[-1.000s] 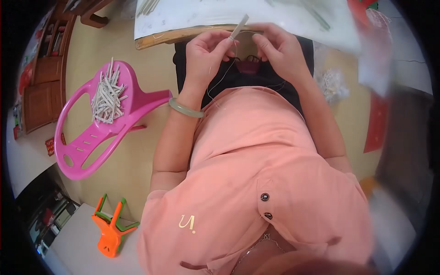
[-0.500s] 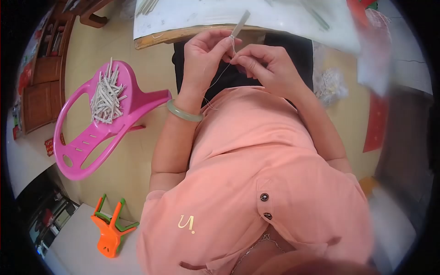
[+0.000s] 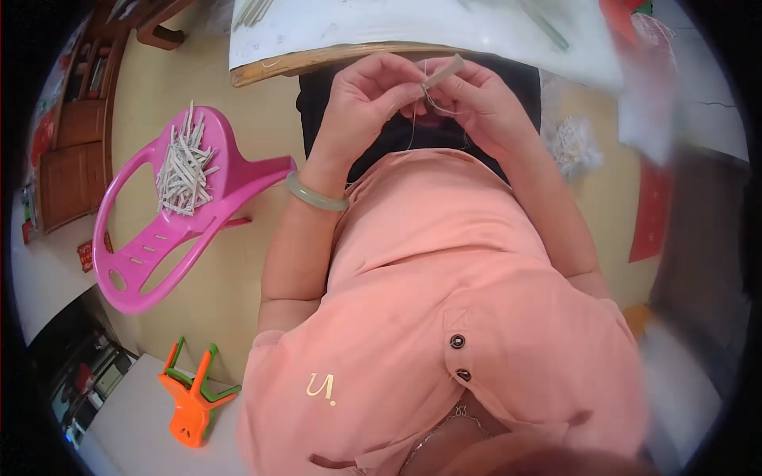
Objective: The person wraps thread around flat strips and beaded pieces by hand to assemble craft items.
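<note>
Just in front of the table edge, my left hand (image 3: 371,99) pinches the lower end of a pale flat strip (image 3: 445,72), which tilts up to the right. Thin thread (image 3: 429,98) loops around that end and hangs below. Close beside it, my right hand (image 3: 488,107) has its fingers curled together at the thread; the exact grip is partly hidden behind the strip. Both hands are above the dark cloth on my lap. At the left, a heap of slim whitish strips (image 3: 186,170) lies on a pink plastic chair (image 3: 230,151).
A white-topped table (image 3: 413,25) with a wooden edge stands ahead, several strips (image 3: 544,28) on it. A clear plastic bag (image 3: 573,151) lies at the right. Small orange and green toy chairs (image 3: 188,404) stand lower left, wooden cabinets (image 3: 75,170) farther left.
The strip has tipped from nearly upright to a flatter slant and shifted right. My hands have come closer together, and the thread now loops on the right side of the strip.
</note>
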Tool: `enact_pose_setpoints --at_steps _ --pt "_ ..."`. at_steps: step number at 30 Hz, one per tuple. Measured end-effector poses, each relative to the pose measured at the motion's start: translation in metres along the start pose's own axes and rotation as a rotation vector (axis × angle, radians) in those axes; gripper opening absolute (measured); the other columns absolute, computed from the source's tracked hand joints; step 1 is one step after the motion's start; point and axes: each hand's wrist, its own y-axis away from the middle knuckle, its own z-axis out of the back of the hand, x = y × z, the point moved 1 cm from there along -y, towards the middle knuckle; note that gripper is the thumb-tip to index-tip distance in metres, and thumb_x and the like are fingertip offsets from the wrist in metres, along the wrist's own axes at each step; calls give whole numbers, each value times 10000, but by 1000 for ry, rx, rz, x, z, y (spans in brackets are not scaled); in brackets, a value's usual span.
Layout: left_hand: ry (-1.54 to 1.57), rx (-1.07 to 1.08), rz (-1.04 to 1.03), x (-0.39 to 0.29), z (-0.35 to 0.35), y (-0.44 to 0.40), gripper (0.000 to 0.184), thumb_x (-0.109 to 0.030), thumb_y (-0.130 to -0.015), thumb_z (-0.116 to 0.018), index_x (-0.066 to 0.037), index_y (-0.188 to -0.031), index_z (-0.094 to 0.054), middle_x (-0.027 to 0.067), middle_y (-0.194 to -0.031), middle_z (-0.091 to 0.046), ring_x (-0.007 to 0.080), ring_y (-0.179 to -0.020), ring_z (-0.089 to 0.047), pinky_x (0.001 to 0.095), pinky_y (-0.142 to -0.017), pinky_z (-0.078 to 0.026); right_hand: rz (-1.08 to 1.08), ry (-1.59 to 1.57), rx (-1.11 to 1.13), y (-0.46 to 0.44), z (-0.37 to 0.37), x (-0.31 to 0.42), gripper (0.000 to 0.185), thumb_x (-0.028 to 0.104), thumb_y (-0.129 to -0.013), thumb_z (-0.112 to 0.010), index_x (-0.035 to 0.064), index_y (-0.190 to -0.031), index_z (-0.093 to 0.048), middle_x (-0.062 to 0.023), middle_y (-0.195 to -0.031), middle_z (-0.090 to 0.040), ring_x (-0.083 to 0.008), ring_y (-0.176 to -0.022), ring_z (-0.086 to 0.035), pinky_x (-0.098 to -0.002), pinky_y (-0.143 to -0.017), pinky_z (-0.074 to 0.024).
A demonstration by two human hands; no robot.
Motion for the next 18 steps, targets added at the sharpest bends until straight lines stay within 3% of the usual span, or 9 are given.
enact_pose_setpoints --at_steps 5,8,10,12,14,15,16,18 --pt "14 55 17 1 0 1 101 -1 -826 -622 -12 -923 -595 61 -803 -643 120 -674 -606 232 -612 -495 -84 -156 170 -2 7 -5 148 187 -847 -654 58 -921 -645 1 -776 -617 -64 -730 -567 -200 -667 -457" --pt "2 128 58 -1 4 2 95 30 -818 -605 -5 -905 -596 79 -805 -653 111 -655 -596 228 -597 -496 3 76 118 -5 9 -4 97 142 -843 -632 50 -873 -627 -2 -755 -595 -73 -696 -549 -212 -642 -444" --pt "-22 224 64 -11 0 0 103 60 -809 -585 3 -893 -599 100 -814 -664 101 -640 -589 215 -593 -499 155 35 -69 -21 16 0 82 96 -828 -614 27 -870 -622 -7 -745 -582 -74 -674 -527 -208 -626 -419" --pt "10 281 52 -18 -13 5 103 74 -800 -591 6 -862 -636 82 -809 -674 79 -660 -596 202 -587 -494 351 -71 20 -49 46 11 180 156 -839 -626 -2 -925 -616 -10 -812 -599 -65 -696 -525 -188 -651 -398" --pt "-80 216 25 -21 -14 5 96 63 -804 -596 5 -863 -645 67 -806 -672 78 -677 -605 194 -588 -491 408 -118 -110 -46 48 27 148 107 -887 -550 -21 -954 -579 -42 -858 -572 -127 -810 -536 -255 -737 -436" --pt "-152 106 -15 -20 -8 3 91 57 -807 -598 4 -865 -643 60 -804 -670 77 -686 -607 193 -591 -490 324 -119 -240 -35 17 41 192 160 -858 -601 -4 -955 -621 -54 -876 -648 -125 -760 -613 -268 -625 -501" --pt "-226 1 -59 -20 -3 0 86 52 -810 -600 4 -867 -641 53 -803 -667 76 -694 -609 191 -594 -490 323 -118 -238 -28 8 38 192 160 -858 -601 -4 -955 -621 -54 -876 -648 -125 -760 -613 -268 -625 -501" --pt "-316 -54 -85 -13 2 0 78 43 -816 -602 1 -871 -639 39 -803 -663 70 -703 -607 191 -600 -487 218 87 -136 -20 4 27 248 209 -861 -629 4 -999 -618 -15 -873 -615 -56 -714 -527 -188 -648 -406"
